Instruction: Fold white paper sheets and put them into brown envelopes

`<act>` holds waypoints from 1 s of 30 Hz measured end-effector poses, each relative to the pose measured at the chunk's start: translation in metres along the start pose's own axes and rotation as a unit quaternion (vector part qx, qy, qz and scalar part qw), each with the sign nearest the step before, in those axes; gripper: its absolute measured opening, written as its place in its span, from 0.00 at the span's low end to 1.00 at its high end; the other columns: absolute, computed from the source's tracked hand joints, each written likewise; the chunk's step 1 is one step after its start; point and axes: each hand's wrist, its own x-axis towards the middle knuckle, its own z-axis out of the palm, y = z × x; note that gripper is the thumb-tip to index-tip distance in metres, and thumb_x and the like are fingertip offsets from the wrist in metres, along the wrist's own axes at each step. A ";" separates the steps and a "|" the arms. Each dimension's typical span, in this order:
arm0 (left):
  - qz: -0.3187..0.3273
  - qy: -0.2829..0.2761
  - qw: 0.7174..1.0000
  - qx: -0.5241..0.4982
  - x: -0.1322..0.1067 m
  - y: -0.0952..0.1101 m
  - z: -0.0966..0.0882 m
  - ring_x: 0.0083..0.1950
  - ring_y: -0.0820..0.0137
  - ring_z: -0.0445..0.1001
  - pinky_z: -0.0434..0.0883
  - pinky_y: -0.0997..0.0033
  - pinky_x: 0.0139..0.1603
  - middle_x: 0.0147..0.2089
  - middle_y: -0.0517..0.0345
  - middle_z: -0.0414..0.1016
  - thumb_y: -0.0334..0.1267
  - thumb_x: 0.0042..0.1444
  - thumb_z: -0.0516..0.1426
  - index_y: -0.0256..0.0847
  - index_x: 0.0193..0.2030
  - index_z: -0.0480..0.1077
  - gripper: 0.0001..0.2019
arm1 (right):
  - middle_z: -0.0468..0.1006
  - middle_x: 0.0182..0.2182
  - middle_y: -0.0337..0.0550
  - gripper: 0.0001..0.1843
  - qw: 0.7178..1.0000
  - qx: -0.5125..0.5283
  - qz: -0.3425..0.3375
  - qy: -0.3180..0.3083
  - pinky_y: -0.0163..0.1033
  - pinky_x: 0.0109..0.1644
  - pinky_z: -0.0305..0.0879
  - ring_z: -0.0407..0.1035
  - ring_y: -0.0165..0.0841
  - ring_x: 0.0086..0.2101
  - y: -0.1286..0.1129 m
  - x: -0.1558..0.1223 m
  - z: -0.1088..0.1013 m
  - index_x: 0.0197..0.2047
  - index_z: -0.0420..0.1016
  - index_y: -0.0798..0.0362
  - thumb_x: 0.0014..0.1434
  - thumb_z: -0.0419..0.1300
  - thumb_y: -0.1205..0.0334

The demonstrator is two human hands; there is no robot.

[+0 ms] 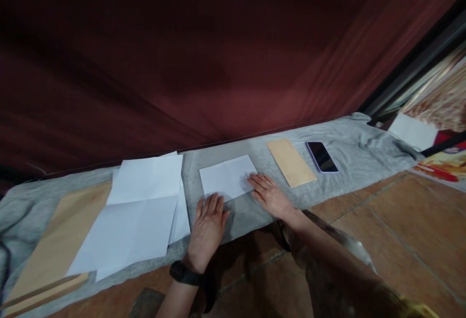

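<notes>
A folded sheet of white paper [227,175] lies flat on the grey cloth in the middle. My left hand [209,225], palm down with fingers stretched out, rests at its near left corner. At the paper's right edge lies my right hand [270,195], also flat, its fingertips on the sheet. Neither hand grips anything. Just right of the paper is a brown envelope [291,162], apart from my right hand. To the left, several larger white sheets [138,211] with crease lines overlap one another.
Grey cloth [247,221] covers the long narrow surface. A phone [322,157] lies right of the envelope. Large brown paper [69,230] sits under the white sheets at far left. A dark red curtain [233,65] hangs along the back. Tiled floor [393,211] shows in front.
</notes>
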 end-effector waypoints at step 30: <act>-0.033 0.042 0.998 -0.015 -0.022 0.001 0.022 0.73 0.50 0.58 0.63 0.45 0.68 0.71 0.30 0.59 0.46 0.68 0.46 0.27 0.71 0.56 0.31 | 0.56 0.71 0.50 0.31 0.998 -0.048 0.007 -0.044 0.58 0.73 0.46 0.49 0.42 0.70 -0.013 0.007 0.017 0.74 0.52 0.52 0.73 0.47 0.50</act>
